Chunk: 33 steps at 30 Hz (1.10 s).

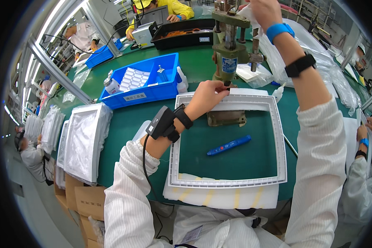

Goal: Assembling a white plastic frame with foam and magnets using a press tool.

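Far out to the left of the left hand's fingers, a stack of bagged white frames (84, 142) sits at the tabletop (124, 124) edge, overhanging the cartons below; a nudge from an elbow looks enough to tip it. Closer in, behind those fingers, a blue bin (142, 80) holds label sheets and a small bottle. Now the left hand (204, 97): its fingers are pinched on the far rail of the white frame (229, 142), right under the ram of the green press (229, 45). That's the danger spot, I'd say — fingertips sit just beside the tool, and if the handle comes down before they clear, they get caught. The frame lies flat on a foam pad (221, 196), its far rail over the press base; held slightly off, the part could go in crooked or the rail could crack. Inside the frame, below the fingers, a blue pen (229, 145) lies loose and could roll under the rail. Up right, the right hand (264, 10) is raised at the press top; its fingers run out of view, so I cannot tell their grip.
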Tool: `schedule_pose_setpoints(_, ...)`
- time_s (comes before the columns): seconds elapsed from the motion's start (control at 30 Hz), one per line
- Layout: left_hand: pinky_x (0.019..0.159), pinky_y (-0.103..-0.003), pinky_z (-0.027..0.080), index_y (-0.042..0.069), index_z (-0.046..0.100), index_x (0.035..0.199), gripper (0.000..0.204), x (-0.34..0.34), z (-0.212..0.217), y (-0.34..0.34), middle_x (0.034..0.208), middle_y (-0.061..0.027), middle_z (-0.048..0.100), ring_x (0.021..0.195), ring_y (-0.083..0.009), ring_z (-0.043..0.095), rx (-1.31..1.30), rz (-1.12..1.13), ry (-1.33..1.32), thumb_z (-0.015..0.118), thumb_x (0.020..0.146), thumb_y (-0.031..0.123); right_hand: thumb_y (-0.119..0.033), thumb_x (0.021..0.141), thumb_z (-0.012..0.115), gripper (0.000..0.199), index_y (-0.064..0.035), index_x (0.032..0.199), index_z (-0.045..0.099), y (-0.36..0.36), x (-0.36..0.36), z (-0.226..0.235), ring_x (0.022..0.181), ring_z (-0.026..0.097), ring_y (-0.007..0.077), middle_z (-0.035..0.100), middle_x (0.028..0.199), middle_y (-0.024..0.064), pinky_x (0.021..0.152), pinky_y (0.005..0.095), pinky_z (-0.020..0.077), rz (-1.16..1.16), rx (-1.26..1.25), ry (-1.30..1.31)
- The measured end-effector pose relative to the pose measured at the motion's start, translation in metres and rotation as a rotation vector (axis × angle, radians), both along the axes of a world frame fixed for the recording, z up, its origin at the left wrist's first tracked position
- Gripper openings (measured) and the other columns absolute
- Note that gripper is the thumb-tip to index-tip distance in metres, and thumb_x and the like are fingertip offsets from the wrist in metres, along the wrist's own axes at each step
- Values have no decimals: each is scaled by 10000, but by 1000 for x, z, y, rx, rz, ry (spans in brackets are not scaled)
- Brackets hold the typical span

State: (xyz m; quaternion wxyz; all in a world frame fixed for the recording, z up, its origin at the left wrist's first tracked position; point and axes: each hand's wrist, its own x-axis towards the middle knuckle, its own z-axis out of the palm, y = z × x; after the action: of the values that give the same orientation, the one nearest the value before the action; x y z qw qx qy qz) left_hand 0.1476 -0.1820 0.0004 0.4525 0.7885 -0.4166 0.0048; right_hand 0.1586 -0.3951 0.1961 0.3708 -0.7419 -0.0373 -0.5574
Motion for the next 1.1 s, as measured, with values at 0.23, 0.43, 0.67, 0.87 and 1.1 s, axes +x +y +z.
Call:
schedule_pose_setpoints(0.23,753,-347,536,-25,739,961,282,2,-2,4,862,-174,734,797,-270,705,26,-1,-33,730,833,227,-115,950,536,89,-57,1016,520,47,-99,-10,663,565,100,520,766,20,602,261,482,376,118,-127)
schedule_pose_setpoints(0.43,773,-349,541,-24,740,946,283,-2,0,-1,866,-169,735,812,-275,709,25,5,-55,737,827,232,-166,982,554,179,-49,1116,565,35,-139,-55,889,646,187,628,904,86,846,353,511,500,92,-128)
schedule_pose_setpoints(0.67,784,-347,546,-25,738,929,279,-2,-3,1,858,-160,735,795,-274,709,11,-5,-64,742,818,231,-116,983,560,90,-57,1048,543,39,-146,-62,802,621,174,593,832,62,807,347,521,530,52,-177)
schedule_pose_setpoints(0.87,782,-350,547,-22,736,922,267,0,-2,2,852,-161,731,772,-275,701,43,-1,-65,739,819,225,-88,968,531,44,-59,988,503,51,-139,-40,696,558,88,520,804,22,619,238,475,503,119,-164)
schedule_pose_setpoints(1.1,756,-347,548,-28,736,923,248,1,2,8,859,-175,729,807,-287,712,42,9,-98,739,800,187,-85,973,532,40,-62,969,500,52,-138,-39,693,556,85,511,824,18,620,236,474,492,126,-171)
